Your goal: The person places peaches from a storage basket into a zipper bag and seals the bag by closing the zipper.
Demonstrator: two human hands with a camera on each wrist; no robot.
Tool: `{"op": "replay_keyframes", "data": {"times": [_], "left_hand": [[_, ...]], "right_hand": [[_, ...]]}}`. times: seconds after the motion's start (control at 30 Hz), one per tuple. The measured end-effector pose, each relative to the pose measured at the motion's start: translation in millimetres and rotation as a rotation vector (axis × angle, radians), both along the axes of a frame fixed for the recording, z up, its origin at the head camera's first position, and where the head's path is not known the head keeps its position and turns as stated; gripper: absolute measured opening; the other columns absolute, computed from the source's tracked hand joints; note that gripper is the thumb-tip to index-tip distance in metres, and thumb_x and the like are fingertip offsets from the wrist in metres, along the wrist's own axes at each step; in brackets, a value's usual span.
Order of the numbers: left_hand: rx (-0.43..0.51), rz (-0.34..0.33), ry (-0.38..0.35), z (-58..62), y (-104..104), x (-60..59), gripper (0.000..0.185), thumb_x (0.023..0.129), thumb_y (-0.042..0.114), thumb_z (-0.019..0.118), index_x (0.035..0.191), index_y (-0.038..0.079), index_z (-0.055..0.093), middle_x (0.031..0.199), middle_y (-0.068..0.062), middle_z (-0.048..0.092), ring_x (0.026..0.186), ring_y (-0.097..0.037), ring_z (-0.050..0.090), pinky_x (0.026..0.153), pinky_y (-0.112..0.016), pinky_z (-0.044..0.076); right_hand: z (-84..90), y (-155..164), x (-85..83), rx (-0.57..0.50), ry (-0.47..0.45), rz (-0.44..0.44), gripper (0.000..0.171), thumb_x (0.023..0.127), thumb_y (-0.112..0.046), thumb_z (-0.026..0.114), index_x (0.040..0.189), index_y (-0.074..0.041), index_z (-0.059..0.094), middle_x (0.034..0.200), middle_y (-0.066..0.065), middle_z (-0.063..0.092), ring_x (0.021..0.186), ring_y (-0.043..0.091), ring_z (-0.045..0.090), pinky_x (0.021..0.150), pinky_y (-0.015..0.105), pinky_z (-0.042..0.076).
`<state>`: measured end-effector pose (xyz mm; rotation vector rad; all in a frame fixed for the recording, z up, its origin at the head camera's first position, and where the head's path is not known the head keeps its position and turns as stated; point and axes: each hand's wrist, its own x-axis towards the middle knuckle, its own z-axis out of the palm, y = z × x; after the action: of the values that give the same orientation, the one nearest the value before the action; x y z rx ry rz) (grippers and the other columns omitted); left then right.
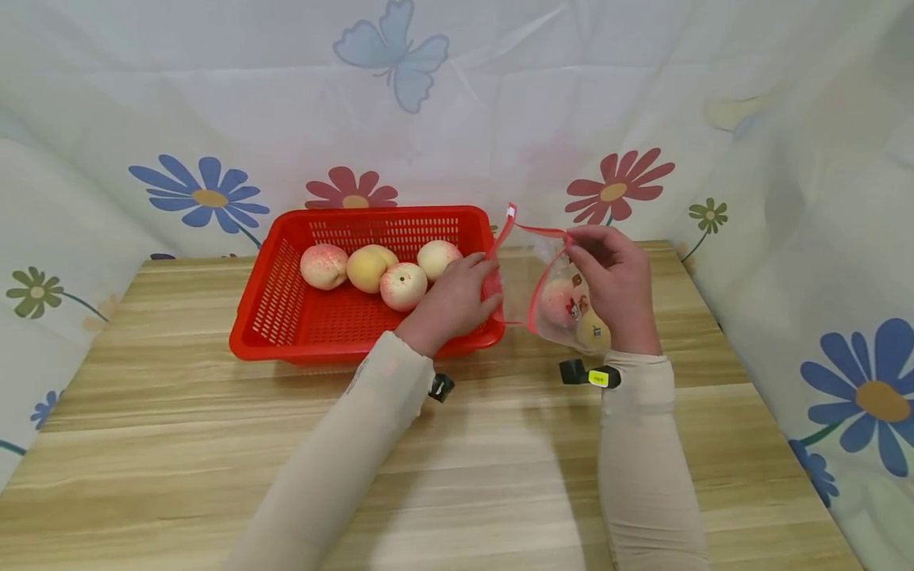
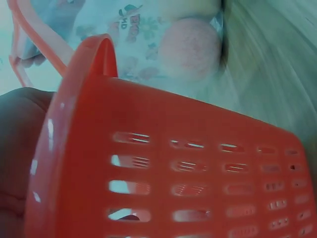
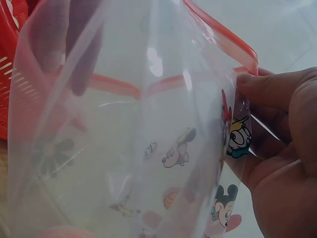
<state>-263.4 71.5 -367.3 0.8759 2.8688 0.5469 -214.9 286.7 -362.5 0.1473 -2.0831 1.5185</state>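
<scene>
A clear zip bag (image 1: 520, 274) with red edging and cartoon prints is spread between my two hands, its mouth apart. At its left edge, over the basket's right rim, my left hand (image 1: 457, 297) holds the red edging with bent fingers. The right hand (image 1: 616, 274) pinches the other side of the mouth between thumb and fingers, as the right wrist view also shows. Low inside the bag lie a pinkish peach (image 1: 555, 301) and a yellow one (image 1: 593, 329). The left fingers (image 3: 86, 59) show through the film in the right wrist view.
A red plastic basket (image 1: 271, 349) stands left of the bag, holding several peaches (image 1: 404, 286), pink-white and yellow. The wood-patterned table (image 1: 178, 444) runs beneath. A flower-printed cloth (image 1: 457, 143) hangs behind and at both sides.
</scene>
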Motion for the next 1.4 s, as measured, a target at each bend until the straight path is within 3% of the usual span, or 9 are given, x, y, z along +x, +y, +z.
{"op": "replay_keyframes", "data": {"times": [0.1,0.3,0.57,0.73,0.9,0.97,1.03,1.17,1.4], "left_hand": [[-0.004,-0.008,-0.036,-0.5,1,-1.9,0.056,0.095,0.031,0.055,0.145,0.009,0.042,0.150,-0.009,0.041,0.138,-0.025,0.038,0.118,-0.039,0.031],[0.082,-0.019,-0.059,5.1,0,-1.6,0.059,0.096,0.029,0.054,0.149,0.008,0.037,0.150,-0.009,0.041,0.139,-0.025,0.038,0.117,-0.038,0.032],[0.172,-0.078,-0.042,16.2,5,3.9,0.065,0.096,0.028,0.054,0.153,0.013,0.028,0.156,-0.007,0.034,0.144,-0.022,0.031,0.117,-0.037,0.032],[0.191,-0.101,-0.006,21.4,7,8.4,0.068,0.095,0.028,0.057,0.155,0.017,0.024,0.157,-0.005,0.032,0.145,-0.021,0.030,0.114,-0.035,0.036],[0.275,-0.171,0.093,27.5,7,13.8,0.069,0.096,0.026,0.056,0.155,0.016,0.022,0.158,-0.007,0.030,0.144,-0.023,0.030,0.115,-0.035,0.035],[0.304,-0.162,0.126,27.7,6,15.6,0.068,0.096,0.025,0.056,0.155,0.014,0.023,0.157,-0.008,0.031,0.144,-0.024,0.031,0.116,-0.035,0.034],[0.309,-0.131,0.125,25.1,4,16.3,0.067,0.096,0.026,0.056,0.154,0.013,0.024,0.158,-0.007,0.030,0.145,-0.024,0.030,0.115,-0.036,0.035],[0.271,-0.054,0.063,14.7,-1,14.6,0.068,0.095,0.028,0.058,0.154,0.014,0.025,0.158,-0.004,0.031,0.145,-0.021,0.030,0.113,-0.035,0.038],[0.323,-0.028,-0.026,13.8,-11,13.0,0.066,0.094,0.027,0.060,0.152,0.015,0.031,0.155,-0.004,0.036,0.141,-0.021,0.036,0.109,-0.037,0.043]], "right_hand": [[0.3,0,-0.1,-0.001,0.008,-0.001,0.026,0.091,-0.018,0.067,0.114,-0.006,0.069,0.100,-0.011,0.068,0.089,0.013,0.061,0.078,0.016,0.053],[1.7,4,0.1,-0.027,0.003,-0.024,0.026,0.090,-0.017,0.068,0.114,-0.006,0.069,0.100,-0.012,0.068,0.090,0.012,0.062,0.080,0.017,0.053],[7.1,16,7.5,-0.061,-0.047,-0.158,0.026,0.091,-0.022,0.066,0.116,-0.015,0.069,0.106,-0.008,0.069,0.095,0.012,0.060,0.080,0.016,0.052],[20.7,19,19.0,-0.116,0.050,-0.217,0.026,0.091,-0.017,0.067,0.115,-0.008,0.070,0.102,-0.007,0.071,0.091,0.013,0.062,0.080,0.017,0.053],[35.6,23,30.1,-0.218,0.200,-0.289,0.022,0.087,-0.012,0.071,0.108,-0.006,0.073,0.099,-0.001,0.072,0.090,0.016,0.063,0.079,0.018,0.053],[39.6,23,32.8,-0.257,0.235,-0.307,0.022,0.085,-0.011,0.072,0.106,-0.005,0.073,0.100,0.002,0.072,0.090,0.016,0.063,0.080,0.019,0.053],[41.8,21,34.5,-0.266,0.240,-0.310,0.021,0.085,-0.011,0.072,0.105,-0.004,0.073,0.099,0.002,0.072,0.088,0.016,0.063,0.079,0.020,0.052],[39.5,13,33.5,-0.195,0.150,-0.262,0.022,0.088,-0.014,0.069,0.108,-0.006,0.072,0.100,-0.003,0.071,0.088,0.013,0.062,0.079,0.019,0.052],[23.2,4,16.6,-0.063,0.080,-0.125,0.026,0.090,-0.016,0.068,0.113,-0.005,0.069,0.100,-0.012,0.069,0.088,0.012,0.061,0.077,0.017,0.051]]}}
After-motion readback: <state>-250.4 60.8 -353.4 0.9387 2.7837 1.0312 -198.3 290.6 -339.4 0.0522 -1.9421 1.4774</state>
